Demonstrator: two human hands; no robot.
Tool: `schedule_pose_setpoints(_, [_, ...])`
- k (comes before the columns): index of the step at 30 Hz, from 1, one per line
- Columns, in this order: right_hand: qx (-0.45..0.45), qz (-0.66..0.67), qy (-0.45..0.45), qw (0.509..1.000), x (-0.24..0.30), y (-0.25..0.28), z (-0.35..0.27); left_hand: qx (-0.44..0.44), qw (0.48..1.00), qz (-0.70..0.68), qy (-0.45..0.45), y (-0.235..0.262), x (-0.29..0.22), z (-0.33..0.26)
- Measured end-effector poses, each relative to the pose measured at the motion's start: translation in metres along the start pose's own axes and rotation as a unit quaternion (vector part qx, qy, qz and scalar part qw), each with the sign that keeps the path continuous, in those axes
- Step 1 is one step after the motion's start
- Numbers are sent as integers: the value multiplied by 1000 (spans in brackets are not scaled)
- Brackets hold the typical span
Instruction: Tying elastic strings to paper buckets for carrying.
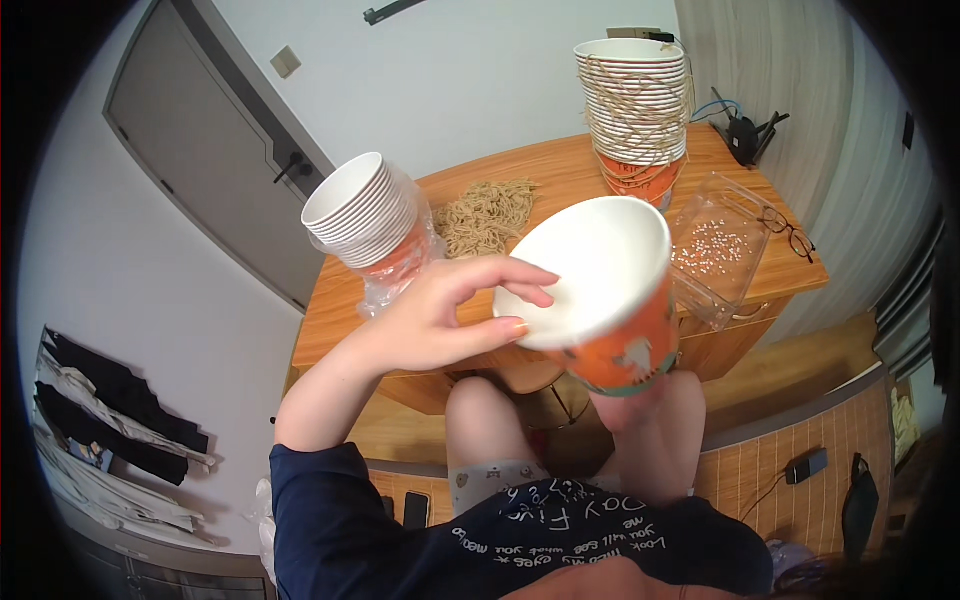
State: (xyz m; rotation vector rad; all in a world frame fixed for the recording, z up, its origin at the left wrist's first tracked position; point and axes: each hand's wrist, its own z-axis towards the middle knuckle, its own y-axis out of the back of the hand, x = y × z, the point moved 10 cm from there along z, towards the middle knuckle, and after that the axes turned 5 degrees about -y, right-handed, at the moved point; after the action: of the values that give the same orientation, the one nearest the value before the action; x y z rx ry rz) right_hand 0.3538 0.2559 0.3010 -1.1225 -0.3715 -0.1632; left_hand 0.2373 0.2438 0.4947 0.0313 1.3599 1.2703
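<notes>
The worktop [520, 170] is a wooden surface and serves as the reference for all positions below. At its far edge stands a tall cup stack [637, 110] wound with loose twine; at its left end a second cup stack [365, 215] lies tilted inside a clear plastic sleeve. Just right of centre sits a clear tray [722, 245] holding small pale beads, with spectacles [785, 230] beside it at the right edge. A heap of twine [487, 212] lies mid-worktop between the two stacks. The orange paper cup [605, 295] is held in the air in front of the worktop's near edge, above the person's lap, mouth tilted toward the camera. The left hand [440, 315] is open-curled, fingertips touching the cup rim. The right hand [625, 405] is mostly hidden below the cup and appears to grasp its base; the exact grip cannot be confirmed. Risks, as judged: the thin wall may crease under fingertip pressure; a weak base grip may let the cup fall to the lap; an elbow swing may topple the tall stack or scatter the beads.
</notes>
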Motion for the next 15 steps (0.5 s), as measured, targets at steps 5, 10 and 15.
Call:
schedule_pose_setpoints(5, [43,72,21,996,5,10,2,-104,994,-41,-6,23,41,-4])
schedule_pose_setpoints(10, [42,51,20,998,4,7,3,-232,966,-95,62,54,94,-27])
schedule_pose_setpoints(15, [32,32,13,999,-4,11,5,-139,987,-50,69,27,72,-2])
